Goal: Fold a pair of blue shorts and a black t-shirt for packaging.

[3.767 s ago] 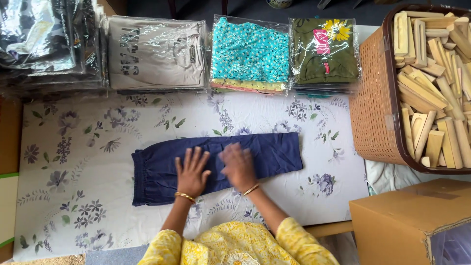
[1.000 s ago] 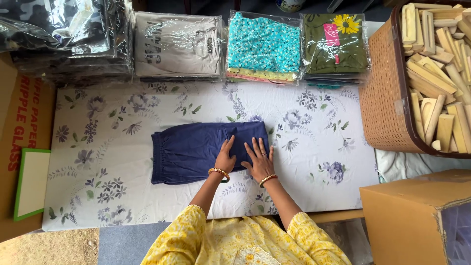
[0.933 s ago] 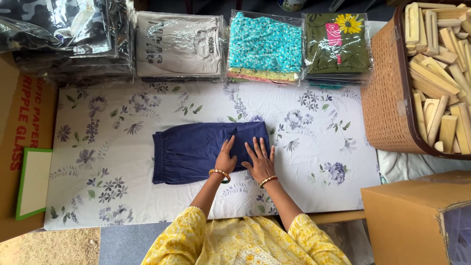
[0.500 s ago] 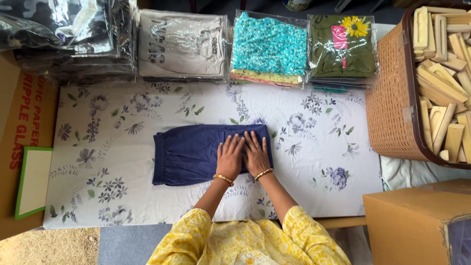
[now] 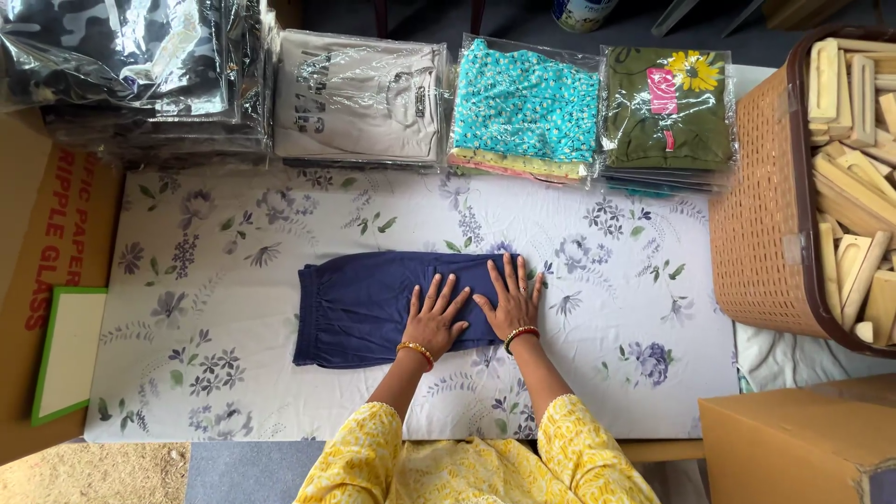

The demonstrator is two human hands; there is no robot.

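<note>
Head view: left hand [image 5: 434, 320] and right hand [image 5: 510, 301] pressed flat, fingers spread, side by side and nearly touching, gripping nothing, on the right end of navy shorts [image 5: 373, 308]. Shorts lying near the middle of the bench [image 5: 187, 373], folded into a compact rectangle with the gathered waistband at the left; folding judged mostly done, smoothing in hand, no bag around the shorts yet. Gold and red bangles on the wrists, yellow sleeves [image 5: 392, 457] at the bottom edge. Floral white cover over the bench. Along the far edge, stacks of bagged clothes: camouflage stack [image 5: 121, 65] at the left, grey stack [image 5: 359, 93], turquoise stack [image 5: 525, 107], green stack [image 5: 667, 117]. Right of the bench, a brown basket [image 5: 761, 215] full of wooden pieces [image 5: 854, 187]. Cardboard box [image 5: 803, 448] at the lower right, another box [image 5: 47, 243] with red print at the left. Dark floor beyond the stacks; rest of the room out of view.
</note>
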